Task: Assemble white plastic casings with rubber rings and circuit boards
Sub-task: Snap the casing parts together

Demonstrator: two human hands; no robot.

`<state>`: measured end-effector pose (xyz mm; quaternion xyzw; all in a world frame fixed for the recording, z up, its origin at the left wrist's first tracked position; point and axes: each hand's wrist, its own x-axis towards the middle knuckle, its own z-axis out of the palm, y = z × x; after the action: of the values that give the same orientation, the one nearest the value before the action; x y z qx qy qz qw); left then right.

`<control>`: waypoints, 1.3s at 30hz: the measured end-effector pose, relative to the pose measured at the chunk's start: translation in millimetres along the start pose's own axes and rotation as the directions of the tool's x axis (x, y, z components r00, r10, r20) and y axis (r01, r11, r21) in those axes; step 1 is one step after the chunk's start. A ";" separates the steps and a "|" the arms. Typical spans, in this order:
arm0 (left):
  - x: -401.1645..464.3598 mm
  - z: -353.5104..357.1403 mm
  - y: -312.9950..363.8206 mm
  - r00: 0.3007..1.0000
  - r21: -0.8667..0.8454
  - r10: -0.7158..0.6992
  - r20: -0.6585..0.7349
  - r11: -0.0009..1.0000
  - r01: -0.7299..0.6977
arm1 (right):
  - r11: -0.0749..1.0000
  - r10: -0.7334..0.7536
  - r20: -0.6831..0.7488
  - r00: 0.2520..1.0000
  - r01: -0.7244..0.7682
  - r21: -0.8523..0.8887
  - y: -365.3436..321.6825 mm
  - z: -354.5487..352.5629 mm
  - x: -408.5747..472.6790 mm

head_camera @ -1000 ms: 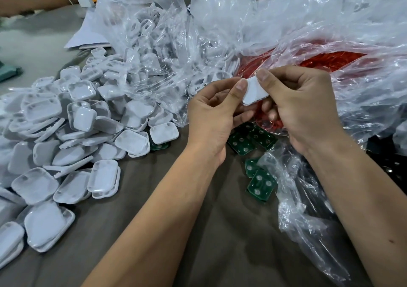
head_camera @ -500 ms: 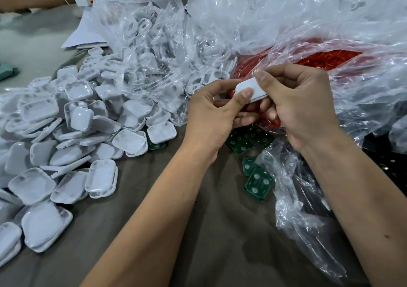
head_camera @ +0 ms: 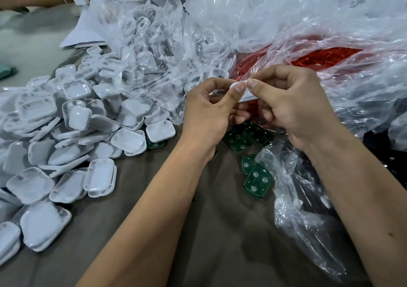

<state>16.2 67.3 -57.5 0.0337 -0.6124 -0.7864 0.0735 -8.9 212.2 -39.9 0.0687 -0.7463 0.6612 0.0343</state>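
At the far left a heap of white casings [head_camera: 72, 130] spreads over the grey-brown table [head_camera: 220, 242], too many and too overlapped to count, with more of them inside a clear plastic bag [head_camera: 141, 51] behind the heap. Right of the heap, the left hand [head_camera: 207, 119] is raised above the table with its fingers curled, its thumb pressed on the near edge of a single white casing [head_camera: 246, 95] and its other fingers tucked underneath. The right hand [head_camera: 295, 106] meets it from the other side, thumb tip touching the left thumb tip on top of the casing and curled fingers below, so both hands pinch the one piece between them. Whether a ring or board already sits inside it cannot be told. Under the hands lie green circuit boards [head_camera: 257, 181]; about six show, some partly hidden by the wrists and by crumpled plastic. Behind the right hand, a second clear bag holds a mass of red rubber rings [head_camera: 319, 59], not countable through the film.
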 end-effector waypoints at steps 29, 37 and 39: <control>3.6 -0.2 -8.1 0.995 0.207 0.103 -0.009 0.973 -0.099 | 0.996 -0.002 -0.007 1.000 0.003 0.087 -5.6 5.3 -4.4; 3.2 -0.5 -6.5 0.993 0.184 0.120 -0.011 0.976 -0.116 | 0.995 -0.007 0.009 1.000 0.006 0.103 -6.1 2.9 -4.6; 2.8 -1.2 -6.3 0.992 0.188 0.126 -0.015 0.975 -0.121 | 0.996 -0.009 0.009 1.000 0.008 0.091 -6.4 2.8 -4.5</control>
<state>13.1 67.2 -63.8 0.0126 -0.6833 -0.7189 0.1271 -3.4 209.0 -34.6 0.0767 -0.7151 0.6941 0.0304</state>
